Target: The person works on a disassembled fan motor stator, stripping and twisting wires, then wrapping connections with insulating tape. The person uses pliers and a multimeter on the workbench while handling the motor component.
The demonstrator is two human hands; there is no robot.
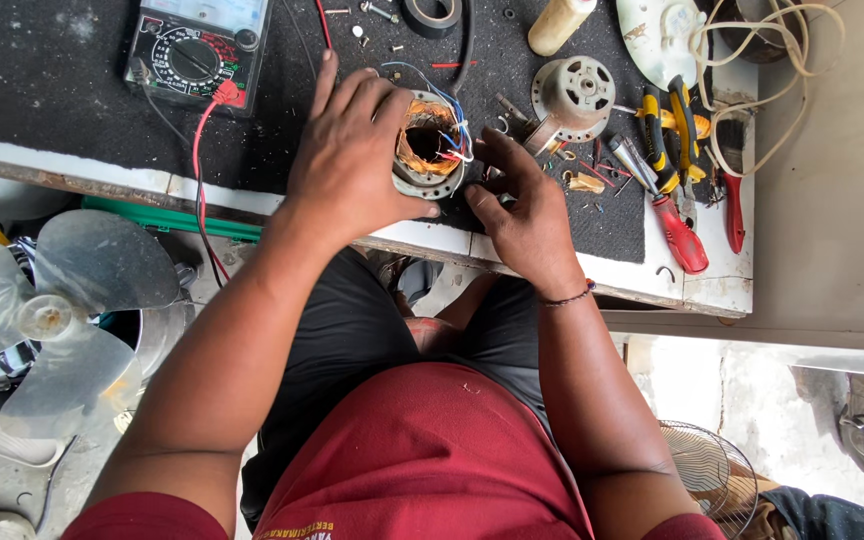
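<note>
- Dark matting covers a white-edged workbench that fills the upper half of the frame, seen from above the seated person's lap.
- At the centre of the frame sits a motor stator, a metal ring wound with copper coil, with thin coloured wires spilling from its upper right side.
- Left hand wraps over the stator's left side, fingers curled on its rim and thumb low on the near edge: a firm grasp that steadies it on the mat.
- Right hand rests just beside the stator on the right, fingers bent toward the wires; whether the fingertips pinch a wire cannot be told.
- An analogue multimeter lies at upper left, its red lead trailing down over the bench edge.
- To the right lie a motor end housing, yellow-handled pliers and a red-handled screwdriver.
- In my judgement this goes best with the stator held flat and still, and the thin wires handled one at a time, well clear of the fragile copper winding.
- A fan blade shows at lower left, below the bench.
</note>
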